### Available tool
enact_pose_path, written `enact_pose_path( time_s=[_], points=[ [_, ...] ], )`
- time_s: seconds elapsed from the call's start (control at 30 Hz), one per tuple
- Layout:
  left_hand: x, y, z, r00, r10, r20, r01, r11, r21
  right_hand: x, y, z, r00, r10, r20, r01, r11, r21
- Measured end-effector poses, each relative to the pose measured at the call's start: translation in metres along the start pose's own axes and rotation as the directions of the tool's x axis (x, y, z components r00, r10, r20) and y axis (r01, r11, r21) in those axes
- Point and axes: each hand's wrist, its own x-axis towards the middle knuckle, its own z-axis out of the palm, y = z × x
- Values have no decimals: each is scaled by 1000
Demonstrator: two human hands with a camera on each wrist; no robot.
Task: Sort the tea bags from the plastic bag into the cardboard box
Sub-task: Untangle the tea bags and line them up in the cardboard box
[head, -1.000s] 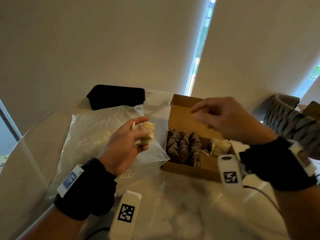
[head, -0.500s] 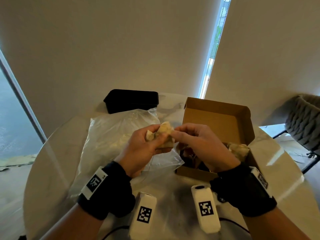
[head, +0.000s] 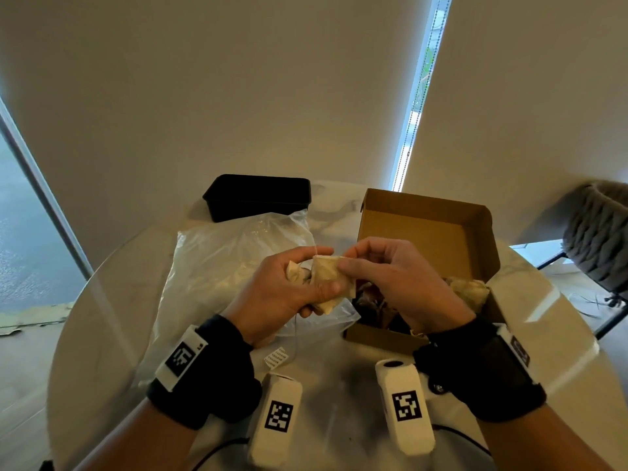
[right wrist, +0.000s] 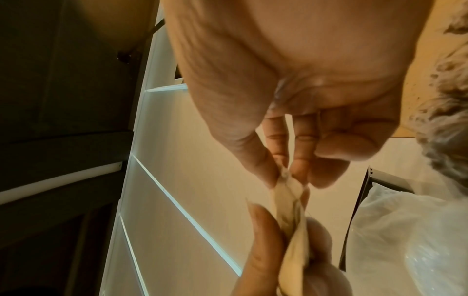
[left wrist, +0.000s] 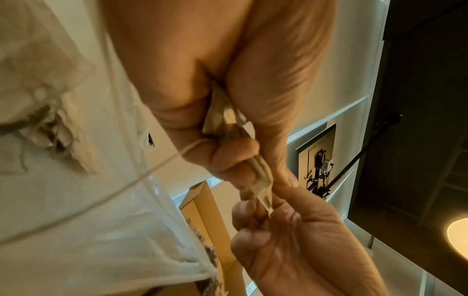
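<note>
Right hand [head: 394, 283]: thumb and first fingers pinch the top corner of a tea bag [head: 331, 277]. Left hand [head: 289, 290]: thumb pressed on the same bag's face, fingers curled behind it around a small bunch of more bags. Tea bag is pale tan, flat, creased, papery; a thin white string [left wrist: 106, 198] loops from it, down to a printed paper tag [head: 276, 356] on the table. Bag held in the air between the clear plastic bag [head: 221, 266] and the open cardboard box [head: 424, 232]. Box holds dark tea bags [head: 377, 305] and a pale crumpled clump [head: 467, 292].
</note>
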Motion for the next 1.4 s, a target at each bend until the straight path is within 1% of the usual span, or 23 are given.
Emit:
enact_pose_path(
  time_s=[0.13, 0.23, 0.3, 0.4, 0.47, 0.57, 0.63, 0.7, 0.73, 0.8, 0.83, 0.9, 1.0, 1.07, 1.13, 1.2, 1.27, 1.33, 1.4],
  points=[
    [1, 0, -5, 1000, -8, -1, 8, 1000, -15, -2, -3, -9, 998, -16, -53, 24, 988, 151],
    [2, 1, -9, 1000, -20, -20, 19, 998, -53, -2, -3, -15, 992, -34, -124, 60, 976, 209],
    [1, 3, -12, 1000, -6, -21, 5, 998, -60, -1, -2, -18, 984, -42, -172, 84, 966, 244],
    [-2, 7, -13, 997, 62, 45, -59, 996, -66, -1, -2, -16, 979, -40, -202, 103, 946, 307],
    [-6, 10, -10, 989, 104, 107, -100, 994, -38, -1, -3, -11, 980, -47, -194, 109, 941, 321],
    [-7, 10, -6, 982, 122, 146, -124, 992, 4, -3, -5, -7, 985, -56, -163, 104, 946, 306],
    [-6, 10, -5, 982, 124, 145, -128, 992, 19, -5, -8, -10, 990, -45, -130, 74, 971, 227],
    [-6, 9, -6, 985, 113, 133, -121, 991, 52, -5, -11, -15, 994, -53, -96, 55, 998, 22],
    [-5, 8, -6, 985, 102, 140, -114, 990, 82, -6, -12, -17, 994, -76, -80, 68, 993, -100],
    [-6, 7, -6, 983, 89, 158, -110, 986, 127, -7, -17, -21, 991, -121, -59, 99, 949, -299],
    [-6, 7, -5, 983, 88, 161, -109, 986, 128, -9, -19, -24, 990, -135, -49, 106, 920, -376],
    [-5, 5, -4, 990, 69, 123, -83, 990, 116, -13, -25, -39, 989, -149, -23, 116, 852, -511],
    [-1, 1, -6, 999, 39, 5, -40, 998, 58, -20, -29, -80, 990, -142, -25, 92, 756, -648],
    [3, -3, -8, 998, -1, -61, 2, 1000, 9, -22, -23, -108, 997, -51, -60, -8, 700, -714],
    [4, -4, -8, 995, -28, -93, 24, 999, -39, -22, -9, -127, 994, 67, -85, -108, 600, -793],
    [5, -4, -6, 993, -35, -109, 27, 997, -71, -20, 5, -137, 986, 132, -103, -156, 509, -847],
    [6, -4, -5, 990, -48, -129, 35, 994, -100, -19, 16, -143, 981, 155, -120, -178, 450, -875],
    [6, -3, -4, 988, -63, -142, 45, 991, -123, -17, 25, -144, 977, 161, -136, -189, 378, -906],
    [5, -3, -5, 986, -72, -150, 51, 989, -138, -16, 34, -145, 981, 136, -140, -178, 324, -929]
  ],
)
